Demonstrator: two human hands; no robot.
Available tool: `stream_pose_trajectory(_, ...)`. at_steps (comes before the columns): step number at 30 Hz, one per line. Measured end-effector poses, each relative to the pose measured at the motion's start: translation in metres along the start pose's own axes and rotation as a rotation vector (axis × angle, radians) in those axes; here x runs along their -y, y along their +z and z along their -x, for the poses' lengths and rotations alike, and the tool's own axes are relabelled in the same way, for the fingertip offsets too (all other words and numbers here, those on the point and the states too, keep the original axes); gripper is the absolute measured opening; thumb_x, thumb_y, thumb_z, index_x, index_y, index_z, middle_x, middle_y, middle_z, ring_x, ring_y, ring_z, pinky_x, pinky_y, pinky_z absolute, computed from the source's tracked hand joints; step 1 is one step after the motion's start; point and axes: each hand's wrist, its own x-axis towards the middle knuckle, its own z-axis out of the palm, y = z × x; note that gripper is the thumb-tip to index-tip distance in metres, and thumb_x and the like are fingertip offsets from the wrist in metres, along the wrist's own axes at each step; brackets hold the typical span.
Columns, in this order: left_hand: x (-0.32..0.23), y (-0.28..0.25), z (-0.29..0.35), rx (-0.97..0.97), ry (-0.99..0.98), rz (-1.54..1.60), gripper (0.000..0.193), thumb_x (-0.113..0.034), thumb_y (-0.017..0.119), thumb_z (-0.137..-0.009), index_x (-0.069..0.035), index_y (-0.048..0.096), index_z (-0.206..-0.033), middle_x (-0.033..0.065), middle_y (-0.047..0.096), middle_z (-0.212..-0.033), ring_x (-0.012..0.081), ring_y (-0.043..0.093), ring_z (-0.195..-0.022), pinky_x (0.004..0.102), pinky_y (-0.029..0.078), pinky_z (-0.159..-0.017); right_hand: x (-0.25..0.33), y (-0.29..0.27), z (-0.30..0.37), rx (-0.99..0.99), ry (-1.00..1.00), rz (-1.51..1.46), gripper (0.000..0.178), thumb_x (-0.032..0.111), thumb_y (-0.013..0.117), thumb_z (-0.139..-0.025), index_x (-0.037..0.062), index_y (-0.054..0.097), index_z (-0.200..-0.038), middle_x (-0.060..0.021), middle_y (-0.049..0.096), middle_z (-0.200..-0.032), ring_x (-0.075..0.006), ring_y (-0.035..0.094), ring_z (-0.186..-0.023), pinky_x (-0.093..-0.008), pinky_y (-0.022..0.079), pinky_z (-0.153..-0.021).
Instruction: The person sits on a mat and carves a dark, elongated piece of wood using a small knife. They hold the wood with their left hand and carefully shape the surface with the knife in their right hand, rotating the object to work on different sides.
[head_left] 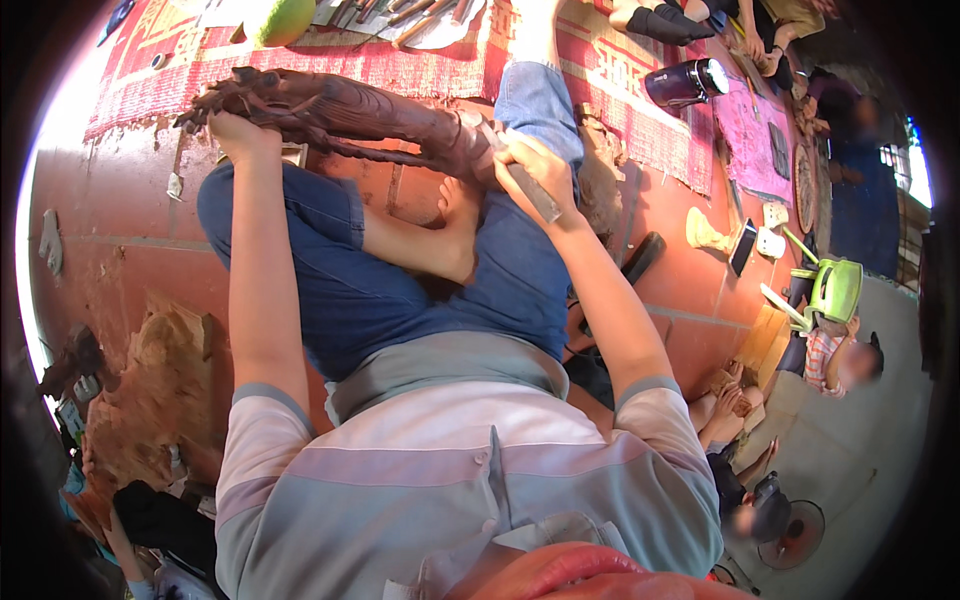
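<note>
Currently, in the head view, a dark brown wooden carving (pixel 375 112) lies slantwise beyond the person's bent legs (pixel 400 292). The right hand (pixel 545 168) has its fingers closed around a flat tool (pixel 536 194) at the carving's right end; the left hand (pixel 244 138) touches the knobby left end, its grip too hidden to tell.

- The head view looks steeply down from the wearer's head, forward lying at the top.
- The shirt (pixel 400 475) sits close to the lens; the left hand (pixel 243 138) and right hand (pixel 538 172) are farther off.
- Wide fisheye coverage includes the surrounding floor (pixel 690 262), bending toward a dark rim.
</note>
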Motion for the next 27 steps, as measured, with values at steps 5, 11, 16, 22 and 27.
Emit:
stream_pose_trajectory(5,-0.003,0.009,0.016,0.007,0.027,0.024,0.021,-0.021,0.04,-0.087,-0.007,0.054,-0.093,0.0097,0.059,-0.095,0.0264,0.058,-0.088,0.0422,0.049,-0.079,-0.009,-0.001,0.018,-0.002,0.085,-0.065,0.008,0.004,0.065,-0.071,0.0023,0.058,-0.075,-0.0132,0.063,-0.082,-0.0273,0.063,-0.08,-0.0294,0.05,-0.069)
stream_pose_trajectory(11,0.001,-0.001,0.008,-0.002,0.031,0.005,0.02,-0.021,0.04,-0.086,-0.008,0.054,-0.091,0.0091,0.057,-0.091,0.0252,0.058,-0.088,0.041,0.05,-0.08,-0.003,0.0,0.009,-0.032,0.311,-0.267,0.009,0.008,0.066,-0.071,0.0034,0.06,-0.075,-0.0109,0.064,-0.081,-0.0233,0.063,-0.077,-0.03,0.048,-0.072)
stream_pose_trajectory(16,0.001,-0.004,0.002,0.042,-0.01,-0.033,0.025,-0.03,0.039,-0.087,-0.011,0.056,-0.09,0.0061,0.058,-0.093,0.0231,0.057,-0.089,0.0415,0.047,-0.083,-0.014,0.0,0.015,-0.056,0.357,-0.268,0.009,0.012,0.065,-0.071,0.006,0.059,-0.074,-0.008,0.063,-0.077,-0.0231,0.061,-0.073,-0.0298,0.046,-0.078)
stream_pose_trajectory(22,-0.003,0.006,0.015,-0.006,0.02,-0.019,0.028,-0.03,0.037,-0.088,-0.009,0.055,-0.092,0.0086,0.057,-0.095,0.0243,0.057,-0.09,0.0415,0.047,-0.083,-0.026,0.001,0.027,-0.016,0.424,-0.273,0.009,0.016,0.066,-0.073,0.0079,0.062,-0.074,-0.0052,0.066,-0.08,-0.0184,0.063,-0.076,-0.0341,0.042,-0.085)
stream_pose_trajectory(27,-0.007,0.012,0.026,0.002,-0.015,-0.094,0.031,-0.031,0.033,-0.09,-0.008,0.054,-0.093,0.0088,0.057,-0.096,0.025,0.057,-0.088,0.0424,0.048,-0.08,-0.027,0.001,0.006,0.011,0.443,-0.367,0.012,0.02,0.068,-0.073,0.0109,0.061,-0.073,0.0014,0.066,-0.076,-0.015,0.063,-0.077,-0.0464,0.034,-0.095)
